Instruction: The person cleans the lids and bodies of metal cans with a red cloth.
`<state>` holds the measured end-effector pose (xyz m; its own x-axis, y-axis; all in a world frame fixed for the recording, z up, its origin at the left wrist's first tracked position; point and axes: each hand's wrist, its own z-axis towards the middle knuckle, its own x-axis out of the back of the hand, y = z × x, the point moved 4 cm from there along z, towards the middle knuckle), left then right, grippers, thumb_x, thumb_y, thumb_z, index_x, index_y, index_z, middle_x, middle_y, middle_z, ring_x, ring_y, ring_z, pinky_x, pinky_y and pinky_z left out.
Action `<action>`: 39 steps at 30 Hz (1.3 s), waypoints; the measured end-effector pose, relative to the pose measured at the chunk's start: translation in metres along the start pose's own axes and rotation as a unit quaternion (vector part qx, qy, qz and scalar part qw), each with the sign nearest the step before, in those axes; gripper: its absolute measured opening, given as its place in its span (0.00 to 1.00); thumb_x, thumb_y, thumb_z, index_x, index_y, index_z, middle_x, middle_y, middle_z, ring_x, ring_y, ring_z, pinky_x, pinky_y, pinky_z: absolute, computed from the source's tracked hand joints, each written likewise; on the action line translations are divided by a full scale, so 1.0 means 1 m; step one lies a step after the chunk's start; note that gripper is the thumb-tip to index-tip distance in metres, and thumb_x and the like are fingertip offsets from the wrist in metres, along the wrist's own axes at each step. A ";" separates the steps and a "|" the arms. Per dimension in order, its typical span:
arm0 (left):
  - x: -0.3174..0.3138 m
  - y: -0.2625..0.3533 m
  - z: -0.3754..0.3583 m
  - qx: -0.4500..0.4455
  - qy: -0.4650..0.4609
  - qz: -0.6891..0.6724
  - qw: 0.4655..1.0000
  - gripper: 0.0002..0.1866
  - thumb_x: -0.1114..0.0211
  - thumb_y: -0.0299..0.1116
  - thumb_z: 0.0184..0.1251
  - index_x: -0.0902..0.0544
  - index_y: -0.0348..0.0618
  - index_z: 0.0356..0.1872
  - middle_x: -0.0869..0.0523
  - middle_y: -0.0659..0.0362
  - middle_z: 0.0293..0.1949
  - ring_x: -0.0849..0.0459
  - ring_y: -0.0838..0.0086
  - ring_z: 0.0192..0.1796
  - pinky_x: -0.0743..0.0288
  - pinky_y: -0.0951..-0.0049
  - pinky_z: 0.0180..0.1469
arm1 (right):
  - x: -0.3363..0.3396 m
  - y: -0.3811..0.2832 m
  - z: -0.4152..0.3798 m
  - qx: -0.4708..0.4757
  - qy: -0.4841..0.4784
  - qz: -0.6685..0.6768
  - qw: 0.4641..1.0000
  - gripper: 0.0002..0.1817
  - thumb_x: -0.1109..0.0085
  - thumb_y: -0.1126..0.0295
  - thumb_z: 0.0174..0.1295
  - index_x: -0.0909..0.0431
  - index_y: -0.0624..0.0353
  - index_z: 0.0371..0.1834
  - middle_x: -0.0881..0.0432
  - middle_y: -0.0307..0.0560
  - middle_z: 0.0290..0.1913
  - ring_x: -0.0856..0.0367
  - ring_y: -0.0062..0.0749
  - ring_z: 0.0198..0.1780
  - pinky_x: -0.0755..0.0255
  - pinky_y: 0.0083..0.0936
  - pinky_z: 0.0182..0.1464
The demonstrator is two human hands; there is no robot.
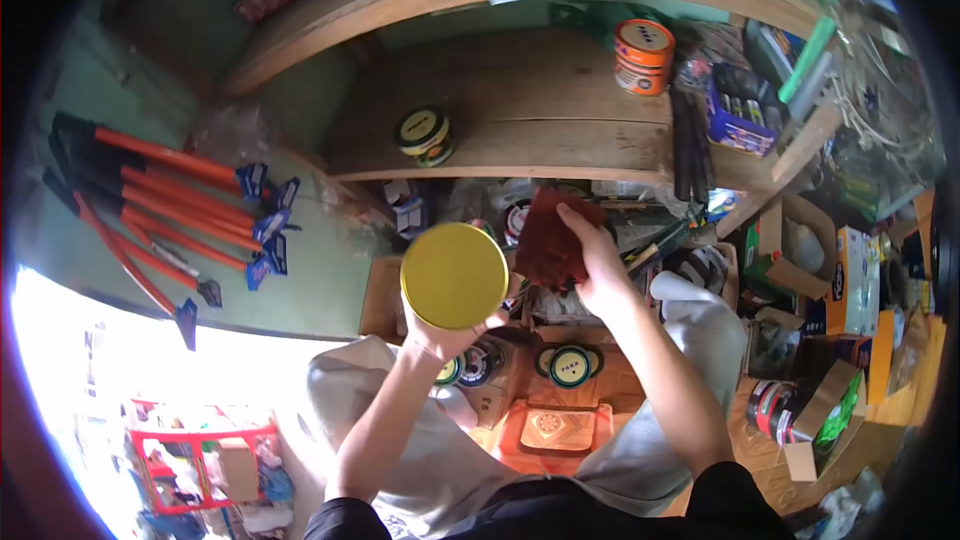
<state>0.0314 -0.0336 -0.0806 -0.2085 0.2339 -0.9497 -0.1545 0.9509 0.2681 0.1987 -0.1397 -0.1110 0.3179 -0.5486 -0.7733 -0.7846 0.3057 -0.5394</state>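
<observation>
My left hand (437, 337) grips a round tin (455, 276) from below, its flat gold end turned up towards me. My right hand (603, 265) is closed around a dark red cloth (552, 240), held just right of the tin and apart from it. Between my knees, below both hands, lies a tin with a green-rimmed lid (570, 367), with others partly hidden behind it. More round tins (482, 364) show beneath my left wrist.
On the wooden shelf (500, 90) ahead stand a small green tin (424, 135), an orange can (643, 58) and a purple box (742, 110). Orange-handled tools (190, 205) hang at left. Open cartons (800, 245) crowd the right. A reddish patterned stool (555, 427) sits between my legs.
</observation>
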 end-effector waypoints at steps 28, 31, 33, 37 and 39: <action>0.002 0.005 -0.032 -0.109 0.083 -0.136 0.981 0.32 0.48 0.60 0.71 0.20 0.46 0.63 0.16 0.54 0.61 0.19 0.60 0.61 0.29 0.54 0.68 | -0.161 0.036 -0.111 0.270 -0.159 -0.760 0.570 0.07 0.37 0.68 0.67 0.21 0.60 0.40 0.14 0.57 0.33 0.12 0.51 0.35 0.21 0.40 0.38; -0.006 0.000 -0.037 -0.062 0.094 -0.092 0.989 0.32 0.48 0.62 0.70 0.20 0.50 0.62 0.15 0.55 0.59 0.18 0.60 0.61 0.28 0.49 0.66 | -0.148 0.014 -0.106 0.328 -0.046 -0.830 0.449 0.09 0.38 0.64 0.70 0.24 0.58 0.39 0.16 0.56 0.25 0.14 0.54 0.27 0.22 0.44 0.28; -0.008 -0.008 -0.039 -0.034 0.129 -0.045 0.990 0.33 0.49 0.64 0.70 0.21 0.50 0.63 0.15 0.55 0.59 0.17 0.61 0.60 0.26 0.47 0.64 | -0.149 0.004 -0.088 0.365 -0.011 -0.821 0.439 0.10 0.39 0.64 0.71 0.24 0.58 0.38 0.16 0.56 0.25 0.14 0.54 0.27 0.22 0.43 0.26; 0.003 -0.003 -0.035 -0.069 0.139 -0.038 0.987 0.31 0.49 0.63 0.72 0.19 0.49 0.59 0.14 0.55 0.54 0.15 0.62 0.57 0.22 0.51 0.61 | -0.170 0.025 -0.082 0.357 -0.156 -0.752 0.531 0.09 0.41 0.66 0.72 0.23 0.59 0.37 0.16 0.55 0.26 0.14 0.53 0.28 0.22 0.41 0.28; 0.012 -0.003 -0.032 -0.105 0.107 -0.063 0.987 0.31 0.49 0.61 0.73 0.17 0.44 0.54 0.13 0.53 0.50 0.16 0.60 0.54 0.22 0.55 0.61 | -0.174 0.039 -0.094 0.254 -0.209 -0.715 0.616 0.08 0.38 0.68 0.69 0.20 0.61 0.41 0.15 0.53 0.29 0.14 0.48 0.29 0.22 0.38 0.34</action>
<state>-0.0013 -0.0397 -0.0877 -0.3698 0.0476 -0.9279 -0.3843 0.9014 0.1994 0.0626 -0.1055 0.0334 0.6836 -0.3239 0.6541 0.6925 0.0047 -0.7214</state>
